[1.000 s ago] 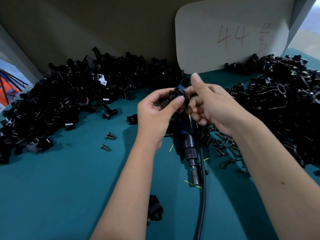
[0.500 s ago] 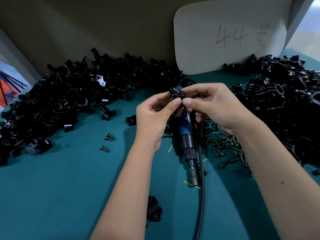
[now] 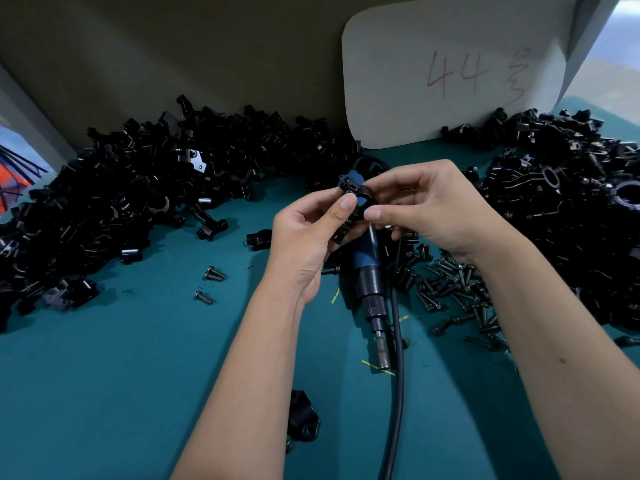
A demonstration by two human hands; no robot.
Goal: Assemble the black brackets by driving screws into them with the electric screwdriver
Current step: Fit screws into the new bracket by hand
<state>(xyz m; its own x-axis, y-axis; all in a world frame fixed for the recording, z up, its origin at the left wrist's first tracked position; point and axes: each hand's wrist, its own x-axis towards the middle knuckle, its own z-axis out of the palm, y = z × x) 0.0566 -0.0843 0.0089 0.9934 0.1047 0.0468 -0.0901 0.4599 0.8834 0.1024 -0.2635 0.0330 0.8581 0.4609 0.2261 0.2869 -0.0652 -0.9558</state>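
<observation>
My left hand (image 3: pixel 304 237) and my right hand (image 3: pixel 429 213) meet above the table's middle, both pinching one small black bracket (image 3: pixel 351 195) between thumbs and fingertips. Whether a screw sits in it is hidden by my fingers. The electric screwdriver (image 3: pixel 367 275), blue-bodied with a black collar and metal bit, lies on the teal mat under my hands, its tip pointing toward me. Its black cable (image 3: pixel 398 375) runs down the mat. Loose screws (image 3: pixel 457 292) lie in a heap under my right wrist.
Big piles of black brackets lie at left (image 3: pixel 114 202) and right (image 3: pixel 571 220). A single bracket (image 3: pixel 303 420) sits near my left forearm. Two stray screws (image 3: pixel 209 285) lie left of centre. A white card marked 44 (image 3: pixel 450 71) leans on the back wall.
My right index finger, raised a second ago, has come down onto the bracket. Both hands now pinch it closer together and have turned it slightly. The screwdriver has stayed put.
</observation>
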